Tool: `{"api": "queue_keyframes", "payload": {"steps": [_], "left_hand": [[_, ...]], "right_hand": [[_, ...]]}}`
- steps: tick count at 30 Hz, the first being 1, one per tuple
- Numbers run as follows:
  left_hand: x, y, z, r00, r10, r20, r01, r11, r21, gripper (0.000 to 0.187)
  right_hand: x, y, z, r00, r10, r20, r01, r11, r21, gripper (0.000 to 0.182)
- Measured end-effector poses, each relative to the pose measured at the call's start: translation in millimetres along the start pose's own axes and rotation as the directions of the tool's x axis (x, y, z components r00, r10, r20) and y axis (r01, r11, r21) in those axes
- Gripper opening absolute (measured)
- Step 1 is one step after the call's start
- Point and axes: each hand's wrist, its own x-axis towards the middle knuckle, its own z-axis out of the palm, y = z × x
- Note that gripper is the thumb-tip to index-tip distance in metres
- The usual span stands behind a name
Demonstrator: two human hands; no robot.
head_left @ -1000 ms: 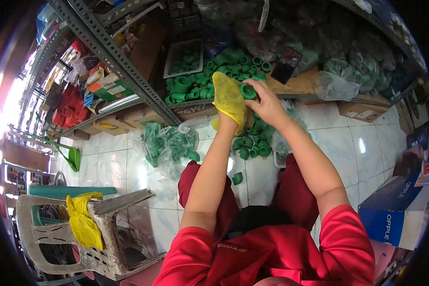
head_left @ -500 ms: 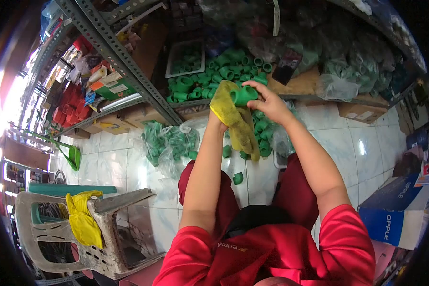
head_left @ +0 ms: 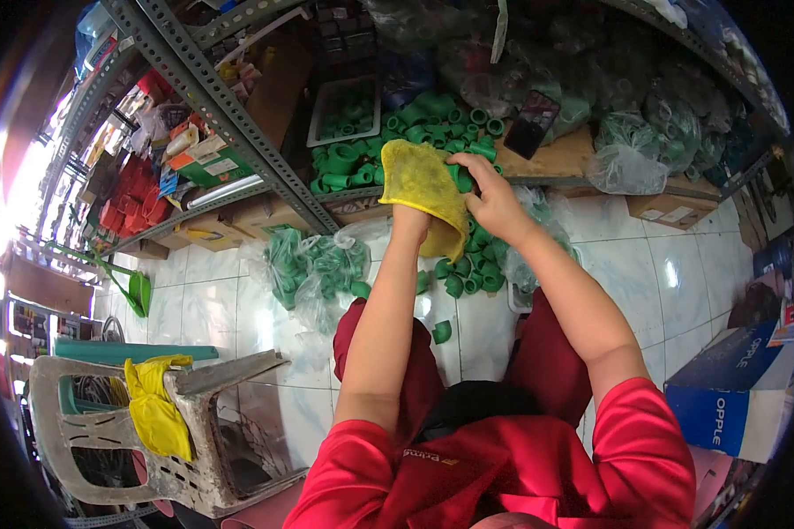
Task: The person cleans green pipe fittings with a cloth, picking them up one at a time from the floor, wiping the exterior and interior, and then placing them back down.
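Note:
A yellow cloth (head_left: 422, 181) drapes over my left hand (head_left: 412, 226), so that only the wrist and the base of the hand show and its fingers are hidden. Beside the cloth, my right hand (head_left: 492, 199) has its thumb and fingers curved round a green pipe fitting (head_left: 462, 179), which is partly covered by the cloth. Many loose green fittings (head_left: 342, 159) lie on the shelf behind. More green fittings (head_left: 473, 275) are on the floor below my hands, and a single green elbow (head_left: 441, 332) lies nearer my legs.
Plastic bags of green fittings (head_left: 318, 264) rest on the tiled floor. On the shelf are a white tray (head_left: 311, 132) and a dark phone (head_left: 531, 125). A worn plastic chair (head_left: 185, 476) with a yellow cloth stands at left, a blue and white box (head_left: 710, 414) at right.
The yellow cloth has spread and turned, now covering most of the fitting that showed plainly before. My right hand has shifted slightly down.

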Motion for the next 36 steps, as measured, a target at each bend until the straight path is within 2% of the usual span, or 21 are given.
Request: {"api": "queue_keyframes", "payload": {"steps": [2, 3, 5, 8, 10, 11, 13, 15, 17, 19, 20, 21, 23, 25, 26, 27, 28, 29, 33, 34, 36], "left_hand": [[3.7, -0.5, 1.5, 0.971, 0.241, -0.009, -0.234, 0.949, 0.21, 0.027], [3.4, 0.0, -0.4, 0.971, 0.24, -0.01, -0.233, 0.95, 0.21, 0.027], [-2.2, 9.2, -0.8, 0.998, -0.028, 0.048, 0.039, 0.969, -0.243, 0.026], [4.0, 9.4, -6.5, 0.997, -0.019, 0.075, 0.04, 0.959, -0.279, 0.027], [0.7, 18.5, -4.6, 0.996, 0.012, 0.09, 0.013, 0.96, -0.279, 0.029], [-3.7, 27.0, -2.3, 0.991, -0.015, 0.134, 0.037, 0.987, -0.16, 0.028], [-9.5, 29.4, 0.2, 0.983, -0.049, 0.175, 0.056, 0.998, -0.037, 0.027], [-10.0, 22.2, 8.6, 0.974, 0.044, 0.224, -0.091, 0.975, 0.203, 0.025], [-4.3, 11.5, 11.0, 0.976, -0.018, 0.215, -0.037, 0.968, 0.249, 0.028], [-7.8, -9.9, 11.1, 0.853, 0.288, 0.436, -0.503, 0.679, 0.536, 0.032], [-14.6, -15.8, 19.3, 0.98, 0.122, 0.154, -0.153, 0.965, 0.211, 0.031], [-15.0, -14.4, 21.2, 0.98, 0.122, 0.158, -0.154, 0.965, 0.213, 0.031], [-15.9, -12.5, 22.2, 0.823, 0.468, 0.32, -0.538, 0.467, 0.702, 0.027], [7.8, -32.2, 4.2, 0.759, 0.561, 0.33, -0.602, 0.413, 0.684, 0.025], [13.4, -31.6, 1.4, 0.683, 0.647, 0.339, -0.66, 0.347, 0.666, 0.024], [14.6, -32.2, -2.8, 0.683, 0.647, 0.338, -0.659, 0.348, 0.667, 0.024], [9.6, -21.0, 1.2, 0.911, 0.389, 0.136, -0.409, 0.811, 0.418, 0.023], [4.7, -11.6, 5.7, 0.998, 0.007, 0.068, -0.01, 0.999, 0.04, 0.023], [-6.2, -16.7, 17.5, 0.996, -0.015, 0.093, 0.04, 0.961, -0.275, 0.022], [-10.7, -19.7, 20.5, 0.994, 0.005, 0.109, -0.002, 1.0, -0.03, 0.024], [-14.0, -28.2, 22.8, 0.987, 0.046, 0.153, -0.056, 0.997, 0.056, 0.026]], "right_hand": [[0.8, -0.5, 3.5, 0.99, -0.139, -0.03, 0.134, 0.984, -0.12, 0.046], [1.4, 0.5, 5.6, 0.979, -0.203, 0.017, 0.203, 0.964, -0.169, 0.047], [1.1, 2.4, 8.6, 0.963, -0.259, 0.068, 0.268, 0.94, -0.213, 0.048], [5.6, 2.9, 10.4, 0.977, -0.214, -0.014, 0.212, 0.972, -0.106, 0.049], [3.8, 1.2, 13.7, 0.988, 0.15, -0.034, -0.11, 0.847, 0.52, 0.046], [4.6, 1.3, 10.3, 0.988, 0.15, -0.032, -0.111, 0.846, 0.521, 0.046], [6.2, 1.6, -0.3, 0.9, 0.341, 0.271, -0.434, 0.761, 0.483, 0.045], [6.0, 10.0, 3.7, 0.893, 0.392, 0.222, -0.44, 0.657, 0.612, 0.041], [6.7, 9.5, 0.9, 0.835, 0.536, 0.122, -0.432, 0.504, 0.748, 0.036], [3.4, 3.8, 6.0, 0.844, 0.535, 0.036, -0.401, 0.585, 0.705, 0.031], [1.8, 3.5, 9.8, 0.854, 0.517, -0.056, -0.377, 0.69, 0.618, 0.029], [1.8, 3.5, 12.0, 0.863, 0.482, -0.147, -0.349, 0.782, 0.516, 0.027], [0.5, 8.0, 16.6, 0.854, 0.496, -0.161, -0.365, 0.789, 0.494, 0.023], [-1.0, 19.2, 23.7, 0.939, 0.089, -0.332, -0.037, 0.986, 0.161, 0.022], [-3.3, 10.4, 21.0, 0.962, 0.098, -0.256, -0.059, 0.986, 0.157, 0.02], [-4.1, 6.3, 21.3, 0.962, 0.099, -0.256, -0.06, 0.986, 0.157, 0.02], [-4.6, 2.9, 22.7, 0.965, 0.129, -0.23, -0.082, 0.976, 0.203, 0.02], [-4.1, 0.2, 23.2, 0.966, 0.157, -0.203, -0.105, 0.963, 0.248, 0.02], [2.2, -4.4, 20.5, 0.891, 0.375, -0.256, -0.259, 0.883, 0.393, 0.021], [3.6, 0.2, 16.8, 0.829, 0.525, -0.193, -0.364, 0.768, 0.527, 0.022], [3.9, 12.0, 13.2, 0.723, 0.684, -0.094, -0.439, 0.561, 0.701, 0.023]]}}
